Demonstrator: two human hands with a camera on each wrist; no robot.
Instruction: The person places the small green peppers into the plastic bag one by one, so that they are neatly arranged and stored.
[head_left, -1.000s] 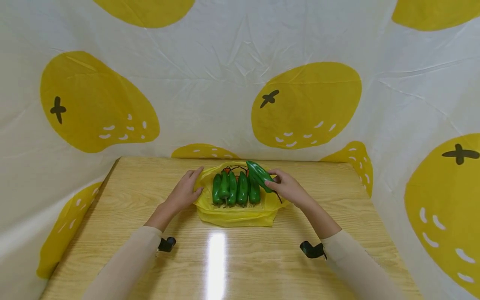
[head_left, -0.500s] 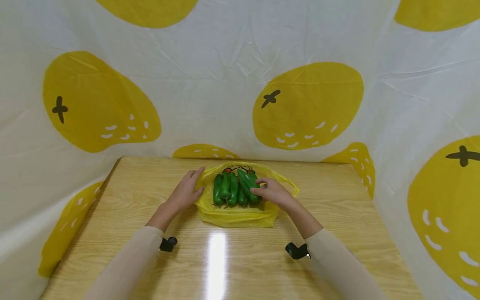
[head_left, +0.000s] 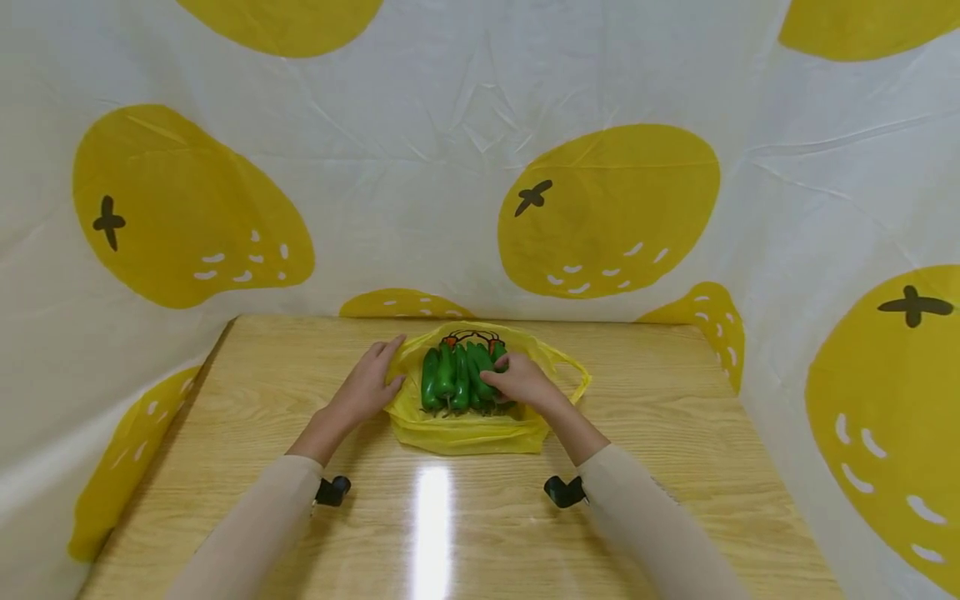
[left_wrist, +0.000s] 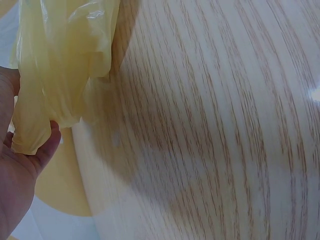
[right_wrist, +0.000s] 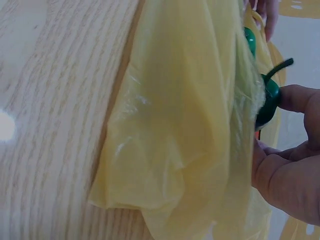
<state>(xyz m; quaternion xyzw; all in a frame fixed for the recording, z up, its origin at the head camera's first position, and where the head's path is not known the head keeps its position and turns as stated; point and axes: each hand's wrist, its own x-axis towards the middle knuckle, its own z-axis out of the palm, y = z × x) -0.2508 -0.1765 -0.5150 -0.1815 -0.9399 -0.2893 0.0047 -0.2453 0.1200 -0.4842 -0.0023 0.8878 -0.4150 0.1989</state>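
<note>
A yellow plastic bag (head_left: 465,439) lies on the table with its mouth spread wide. Several green peppers (head_left: 446,372) lie side by side in it, stems toward the person. My left hand (head_left: 364,385) holds the bag's left edge, the film between thumb and fingers in the left wrist view. My right hand (head_left: 525,382) reaches over the bag's right part and grips a green pepper (right_wrist: 270,102) with thumb and fingers, low among the others. In the head view the right hand partly hides the peppers at that end.
The wood-grain table (head_left: 675,500) ends at a white curtain (head_left: 405,208) printed with large yellow fruit, which stands behind it and along both sides. A loop of the bag's handle (head_left: 583,379) sticks out on the right. Glare lies on the table's front.
My right hand has moved left and lowered its pepper from a raised, slanted position above the bag's right side onto the row. My left hand has stayed at the bag's left edge.
</note>
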